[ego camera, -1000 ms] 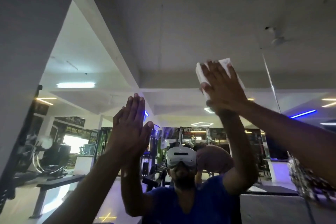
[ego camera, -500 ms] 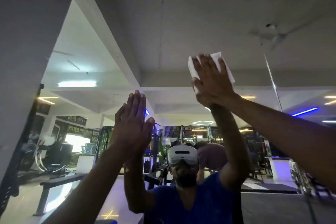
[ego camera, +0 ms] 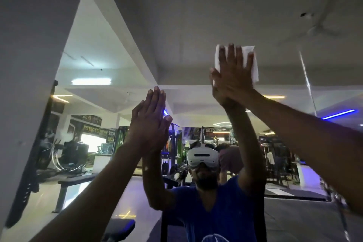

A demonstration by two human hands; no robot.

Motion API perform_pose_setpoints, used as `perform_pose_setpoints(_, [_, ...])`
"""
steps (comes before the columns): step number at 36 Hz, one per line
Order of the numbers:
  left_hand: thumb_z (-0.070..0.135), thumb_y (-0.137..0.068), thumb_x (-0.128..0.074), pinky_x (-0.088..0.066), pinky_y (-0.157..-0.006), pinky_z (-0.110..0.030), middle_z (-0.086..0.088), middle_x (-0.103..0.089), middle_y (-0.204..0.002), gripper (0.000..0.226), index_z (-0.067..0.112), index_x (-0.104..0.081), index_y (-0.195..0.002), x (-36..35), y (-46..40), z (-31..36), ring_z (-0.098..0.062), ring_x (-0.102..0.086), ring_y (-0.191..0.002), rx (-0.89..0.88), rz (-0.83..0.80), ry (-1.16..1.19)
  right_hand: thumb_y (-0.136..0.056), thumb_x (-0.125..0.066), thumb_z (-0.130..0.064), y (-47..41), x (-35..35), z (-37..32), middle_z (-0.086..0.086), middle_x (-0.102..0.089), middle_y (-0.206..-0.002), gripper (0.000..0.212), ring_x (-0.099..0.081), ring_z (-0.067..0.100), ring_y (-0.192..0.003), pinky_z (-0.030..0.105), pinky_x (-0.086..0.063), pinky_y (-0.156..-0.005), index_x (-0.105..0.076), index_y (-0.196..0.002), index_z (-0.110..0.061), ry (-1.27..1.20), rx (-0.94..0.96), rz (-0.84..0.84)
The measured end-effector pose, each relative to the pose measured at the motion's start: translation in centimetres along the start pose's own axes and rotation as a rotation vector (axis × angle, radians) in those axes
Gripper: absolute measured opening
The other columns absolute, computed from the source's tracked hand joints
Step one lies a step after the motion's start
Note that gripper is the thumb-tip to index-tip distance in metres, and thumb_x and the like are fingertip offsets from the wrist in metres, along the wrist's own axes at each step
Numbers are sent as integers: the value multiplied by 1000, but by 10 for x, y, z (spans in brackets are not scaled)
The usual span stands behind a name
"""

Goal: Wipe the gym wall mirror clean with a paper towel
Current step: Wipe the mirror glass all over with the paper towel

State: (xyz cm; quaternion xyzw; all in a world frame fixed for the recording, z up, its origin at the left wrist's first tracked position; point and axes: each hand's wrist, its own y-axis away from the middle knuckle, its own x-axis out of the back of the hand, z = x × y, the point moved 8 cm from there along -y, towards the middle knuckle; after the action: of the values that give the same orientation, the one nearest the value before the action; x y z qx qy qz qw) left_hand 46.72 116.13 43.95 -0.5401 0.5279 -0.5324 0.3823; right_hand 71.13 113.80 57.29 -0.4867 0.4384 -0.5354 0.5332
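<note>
Right hand flat, straight fingers pressing paper towel to mirror; left hand flat, fingers straight, on the glass.

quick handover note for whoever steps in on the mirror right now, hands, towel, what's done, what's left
Right hand: flat, straight fingers pressing the paper towel against the mirror, high up.
Left hand: flat and open on the glass, lower and to the left, holding nothing.
Done: wiping is under way in the upper area; I cannot tell from the glass how much is clean.
Left: carry on wiping across and down the rest of the mirror.
</note>
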Motion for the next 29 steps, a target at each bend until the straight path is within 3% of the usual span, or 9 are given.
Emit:
perform_pose_setpoints(4, [50, -100, -10, -19, -123, -40, 1, -5, -176, 75, 19, -14, -168, 8, 3, -5, -13, -5, -162, -52, -13, -25, -108, -24, -54, 70, -8, -73, 15, -2, -177, 76, 0, 34, -164, 65, -1, -128, -3, -170, -16, -54, 199, 46])
perform_pose_setpoints(8, [48, -104, -13, -20, -125, -42, 0, -7, -176, 71, 19, -16, -168, 9, 7, -4, -14, -7, -162, -67, 11, -16, -107, -31, -58, 173, -19, -123, 16, 1, -177, 80, 3, 35, -164, 66, -3, -128, -7, -170, -16, -104, 496, -57])
perform_pose_setpoints(12, [44, -105, -19, -25, -122, -42, -3, -16, -175, 68, 16, -24, -167, 13, 9, -4, -16, -15, -161, -74, 49, -35, -108, -26, -52, 185, -19, -100, 11, -10, -177, 70, -7, 30, -164, 61, 0, -130, -12, -170, -22, -45, 749, -108])
perform_pose_setpoints(16, [45, -104, -17, -26, -121, -43, -4, -16, -175, 70, 15, -25, -166, 13, 9, 0, -17, -16, -161, -84, 41, -78, -105, -21, -49, 123, -7, 35, 9, -2, -178, 73, 0, 28, -165, 61, -6, -130, -4, -170, -21, 115, 424, -107])
perform_pose_setpoints(18, [44, -104, -16, -24, -122, -43, -4, -16, -175, 69, 15, -23, -166, 11, 9, -1, -17, -15, -161, -60, 46, -95, -99, -26, -47, 107, 2, 88, 12, -4, -178, 78, -1, 31, -164, 63, -6, -129, -13, -170, -17, 157, 247, -130])
perform_pose_setpoints(20, [41, -103, -19, -26, -120, -45, -8, -20, -174, 69, 11, -26, -165, 10, 7, 2, -21, -20, -160, -38, 39, -113, -94, -38, -46, 111, 10, 92, 16, -11, -176, 85, -10, 35, -163, 64, -7, -129, -13, -170, -16, 113, 67, -78])
perform_pose_setpoints(23, [36, -100, -22, -32, -116, -49, -13, -27, -171, 70, 6, -31, -163, 11, 7, 11, -28, -28, -158, 26, 34, -119, -103, -24, -53, 161, 8, 30, 18, -4, -176, 79, -6, 37, -163, 66, -4, -128, -7, -170, -15, 7, -70, 26])
perform_pose_setpoints(26, [34, -100, -17, -32, -114, -50, -18, -26, -170, 71, 2, -28, -162, 6, 9, 22, -32, -28, -157, 96, 11, -128, -103, -38, -49, 235, -7, -60, 19, -5, -176, 79, -3, 39, -163, 71, -9, -126, -16, -169, -12, -125, 275, -55])
perform_pose_setpoints(29, [34, -100, -15, -35, -114, -50, -19, -24, -171, 72, 1, -24, -163, 2, 10, 22, -34, -26, -158, 125, -26, -169, -103, -35, -50, 253, -14, -69, 15, -14, -176, 76, -9, 35, -163, 70, -12, -126, -22, -169, -15, -91, 645, -151])
